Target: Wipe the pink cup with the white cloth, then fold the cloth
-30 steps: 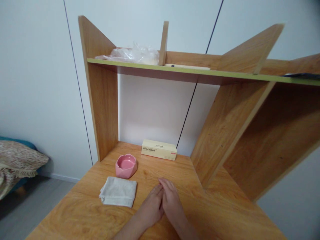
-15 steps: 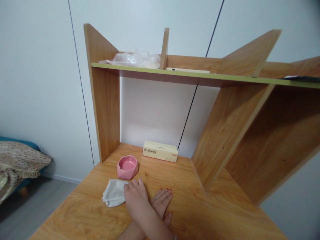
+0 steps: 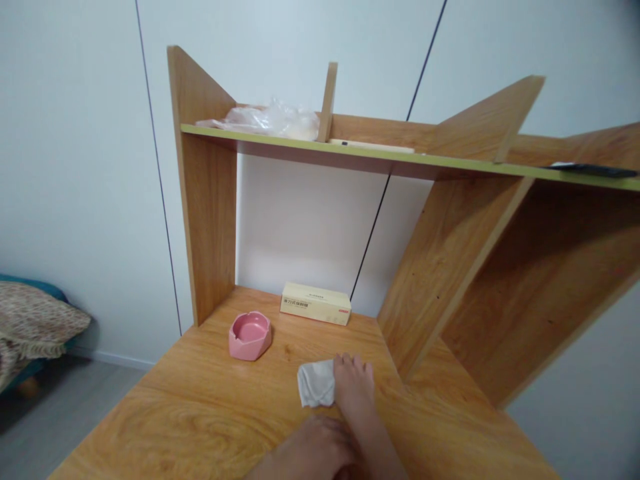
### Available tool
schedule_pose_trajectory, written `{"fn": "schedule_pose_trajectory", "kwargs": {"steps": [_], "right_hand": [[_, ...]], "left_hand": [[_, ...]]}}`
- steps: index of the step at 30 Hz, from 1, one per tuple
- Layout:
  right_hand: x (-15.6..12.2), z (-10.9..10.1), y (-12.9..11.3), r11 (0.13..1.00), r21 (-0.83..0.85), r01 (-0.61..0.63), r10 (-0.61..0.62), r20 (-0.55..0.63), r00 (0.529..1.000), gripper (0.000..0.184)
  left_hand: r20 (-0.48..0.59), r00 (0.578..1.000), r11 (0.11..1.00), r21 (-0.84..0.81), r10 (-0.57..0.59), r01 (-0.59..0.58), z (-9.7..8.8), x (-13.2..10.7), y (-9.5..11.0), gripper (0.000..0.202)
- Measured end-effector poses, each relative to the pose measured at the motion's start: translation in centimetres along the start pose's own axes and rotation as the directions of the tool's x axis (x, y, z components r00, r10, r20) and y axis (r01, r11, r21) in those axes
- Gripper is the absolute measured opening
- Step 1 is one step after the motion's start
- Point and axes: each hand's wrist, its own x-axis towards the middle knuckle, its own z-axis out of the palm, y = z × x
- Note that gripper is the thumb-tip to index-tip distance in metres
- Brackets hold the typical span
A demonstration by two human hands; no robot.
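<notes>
1. Your right hand [image 3: 353,388] lies palm down on the wooden surface [image 3: 200,413]. Its fingers are stretched out flat and close together, not curled around anything.
2. Its thumb side rests on the right edge of a small white folded cloth [image 3: 314,385]. The cloth is pressed under the hand rather than pinched. Most of it shows to the left of your fingers.
3. The cloth lies near the middle of the surface, in front of the box and to the right of the ashtray, touching neither.
4. Your left hand [image 3: 310,455] rests on the surface at the bottom edge of the view. It sits just beside your right forearm and is well short of the cloth. Only its back and knuckles show, so you cannot tell whether its fingers are spread or closed.
5. A pink ashtray [image 3: 250,335] stands upright to the left of the cloth, near the left upright panel of the shelf unit.
6. A long pale cardboard box [image 3: 315,303] with a line of print lies on its side at the back of the surface, close to the white wall.
7. On the upper shelf [image 3: 450,164] a crumpled clear plastic bag [image 3: 265,119] sits left of a short upright divider [image 3: 327,100]. A dark flat thing [image 3: 595,170] lies far to the right, too thin to identify.
8. At the far left, beyond the surface, a bed [image 3: 30,327] with a patterned cover shows.
</notes>
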Motion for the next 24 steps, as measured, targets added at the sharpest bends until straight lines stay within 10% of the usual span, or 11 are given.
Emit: {"fn": "schedule_pose_trajectory", "kwargs": {"steps": [4, 7, 9, 13, 16, 24], "right_hand": [[-0.8, 1.0, 0.8, 0.994, 0.082, -0.070, 0.079, -0.113, 0.991, 0.032], [-0.9, 1.6, 0.5, 0.972, 0.234, 0.031, 0.002, -0.139, 0.990, 0.031], [-1.0, 1.6, 0.3, 0.942, 0.320, 0.101, -0.066, -0.120, 0.991, 0.034], [-1.4, 0.7, 0.3, 0.880, 0.423, 0.218, -0.205, -0.077, 0.976, 0.021], [-1.9, 0.3, 0.6, 0.868, 0.436, 0.238, -0.241, -0.050, 0.969, 0.020], [-1.2, 2.3, 1.8, 0.886, 0.441, 0.147, -0.154, -0.019, 0.988, 0.010]], "left_hand": [[-0.128, 0.988, 0.996, 0.024, -0.084, 0.088, -3.2, 0.3, 1.6, 0.020], [-0.365, 0.892, 0.956, 0.016, -0.268, 0.293, -7.0, -0.3, 1.2, 0.024], [-0.508, 0.756, 0.879, -0.002, -0.412, 0.478, -9.6, -1.3, -0.1, 0.025], [-0.674, 0.343, 0.536, -0.093, -0.654, 0.839, -13.2, -4.5, -4.3, 0.032], [-0.637, 0.162, 0.381, -0.221, -0.753, 0.898, -14.3, -6.8, -7.0, 0.043], [-0.476, 0.157, 0.350, -0.350, -0.866, 0.869, -13.8, -7.7, -9.3, 0.035]]}}
